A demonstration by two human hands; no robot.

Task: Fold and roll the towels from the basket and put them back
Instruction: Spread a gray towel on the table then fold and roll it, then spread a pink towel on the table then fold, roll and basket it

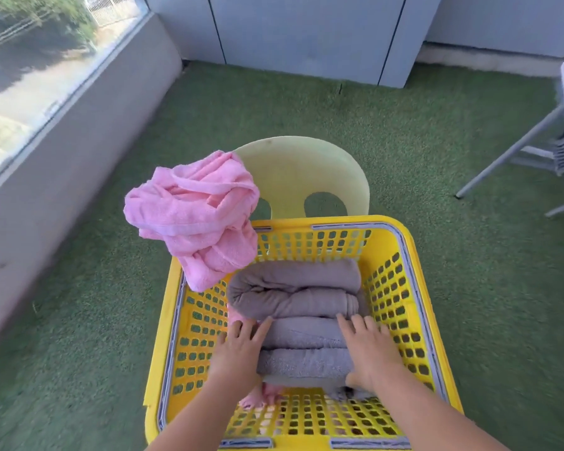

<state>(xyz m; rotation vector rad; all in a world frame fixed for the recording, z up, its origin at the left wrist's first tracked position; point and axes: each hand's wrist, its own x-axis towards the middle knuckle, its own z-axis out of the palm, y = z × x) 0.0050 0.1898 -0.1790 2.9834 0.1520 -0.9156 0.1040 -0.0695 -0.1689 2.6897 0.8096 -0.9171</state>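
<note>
A yellow plastic basket (401, 288) with perforated walls stands in front of me on a pale chair (293, 170). Inside lie several rolled grey towels (293, 288) side by side. My left hand (238, 349) lies flat, fingers straight, on the left ends of the nearest rolls. My right hand (368, 349) presses the right ends the same way, thumb down at the near roll. A crumpled pink towel (192, 209) hangs over the basket's far left corner. A bit of pink cloth (258, 397) shows under the grey rolls by my left wrist.
Green artificial turf (453, 157) covers the floor all around. A low grey wall with a window (30, 76) runs along the left. Grey panels stand at the back, and grey folding metal legs (515, 151) at the right.
</note>
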